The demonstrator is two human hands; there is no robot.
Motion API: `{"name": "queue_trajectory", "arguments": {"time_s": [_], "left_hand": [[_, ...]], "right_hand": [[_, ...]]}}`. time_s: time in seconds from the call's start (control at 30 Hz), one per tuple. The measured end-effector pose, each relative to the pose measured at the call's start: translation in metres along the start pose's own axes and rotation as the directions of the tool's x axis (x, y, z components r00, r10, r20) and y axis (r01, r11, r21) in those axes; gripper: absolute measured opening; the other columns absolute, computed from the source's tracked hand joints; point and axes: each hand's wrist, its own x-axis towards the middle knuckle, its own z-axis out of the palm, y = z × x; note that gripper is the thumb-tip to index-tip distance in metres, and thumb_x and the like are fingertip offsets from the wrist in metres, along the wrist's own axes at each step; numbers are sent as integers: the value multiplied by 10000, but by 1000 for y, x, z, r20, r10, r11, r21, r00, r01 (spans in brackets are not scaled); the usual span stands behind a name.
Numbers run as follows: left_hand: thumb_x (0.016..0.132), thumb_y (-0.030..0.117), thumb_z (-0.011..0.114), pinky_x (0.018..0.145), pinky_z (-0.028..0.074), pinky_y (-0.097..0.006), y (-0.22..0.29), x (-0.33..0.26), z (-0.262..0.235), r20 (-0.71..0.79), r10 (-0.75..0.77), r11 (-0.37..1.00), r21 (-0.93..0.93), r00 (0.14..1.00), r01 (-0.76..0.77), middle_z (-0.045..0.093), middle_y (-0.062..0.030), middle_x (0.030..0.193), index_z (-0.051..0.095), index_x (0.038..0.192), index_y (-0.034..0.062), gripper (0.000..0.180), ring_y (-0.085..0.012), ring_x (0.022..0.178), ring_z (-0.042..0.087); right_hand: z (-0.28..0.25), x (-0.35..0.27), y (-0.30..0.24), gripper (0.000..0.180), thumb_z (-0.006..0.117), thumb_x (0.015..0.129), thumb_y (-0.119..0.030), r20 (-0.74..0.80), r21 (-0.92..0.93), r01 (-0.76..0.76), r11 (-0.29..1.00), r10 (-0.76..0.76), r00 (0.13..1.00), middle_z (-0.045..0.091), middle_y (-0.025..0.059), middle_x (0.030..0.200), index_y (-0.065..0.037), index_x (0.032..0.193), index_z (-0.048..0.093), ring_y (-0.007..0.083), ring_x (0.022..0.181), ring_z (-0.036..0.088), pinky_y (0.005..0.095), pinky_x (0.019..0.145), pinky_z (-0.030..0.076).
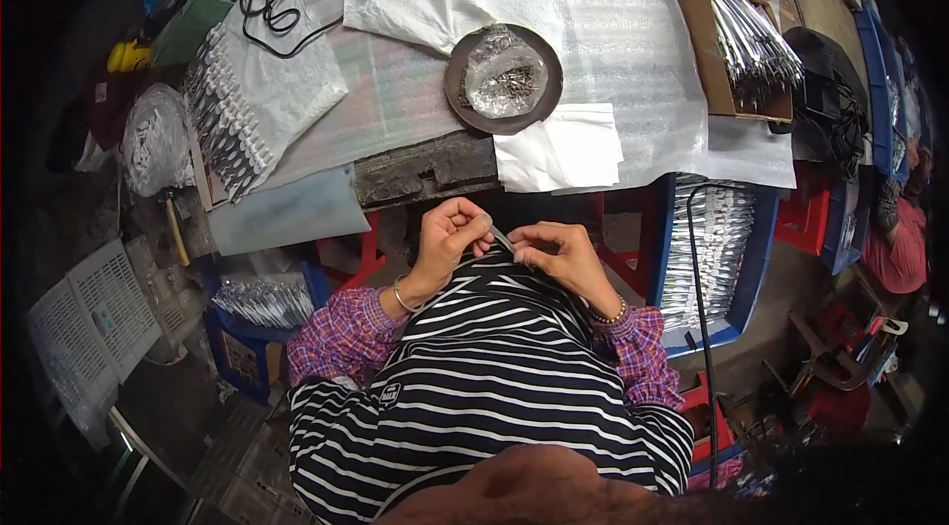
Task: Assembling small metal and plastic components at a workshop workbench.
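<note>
Just in front of the table's near edge, my left hand [450, 240] and my right hand [561, 256] are close together over my striped apron. Between them is a slim grey metal piece [502, 239], pinched by the fingertips of both hands. Its exact kind is too small to make out, and the fingers cover its ends. Beyond the hands, a round dark bowl [457, 95] holds a clear plastic bag [489, 68] of small metal parts [516, 82]. A folded white sheet [563, 144] lies against the bowl's near side.
A blue crate [736, 322] of stacked metal pieces stands at my right, with a thin black pole [700, 307] in front. More long metal pieces fill a cardboard box [736, 95] at the far right. Rows of metal pieces [229, 120] and a black cable [282, 26] lie at left.
</note>
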Motion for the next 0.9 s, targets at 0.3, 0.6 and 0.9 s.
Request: {"name": "queue_trajectory", "arguments": {"time_s": [0.3, 0.6, 0.9], "left_hand": [[878, 68, 589, 532, 472, -213, -2, -1, 2, -6, -12, 999, -48, 1000, 12, 621, -73, 704, 562, 864, 7, 69, -111, 592, 592], [853, 60, 617, 500, 466, -204, -2, 0, 2, -15, -22, 998, -56, 1000, 21, 610, -75, 683, 548, 836, 4, 90, -99, 571, 581], [866, 62, 603, 545, 459, -194, -2, 3, -4, 89, -68, 998, -4, 994, 69, 610, -51, 744, 551, 917, 13, 89, -85, 634, 578]], "right_hand": [[3, -3, 4, 200, 653, 786, -85, -38, -79, -39, 996, 36, 999, 667, 80, 745, 9, 960, 681, 89, 621, 572, 241, 558, 446], [6, -3, 9, 192, 660, 801, -86, 45, 133, -225, 965, 221, 974, 634, 11, 713, 42, 941, 687, 46, 627, 520, 192, 566, 421], [6, 1, 13, 189, 662, 816, -136, 21, 61, -132, 989, 131, 991, 586, 25, 678, 17, 922, 693, 57, 596, 493, 216, 527, 380]]}}
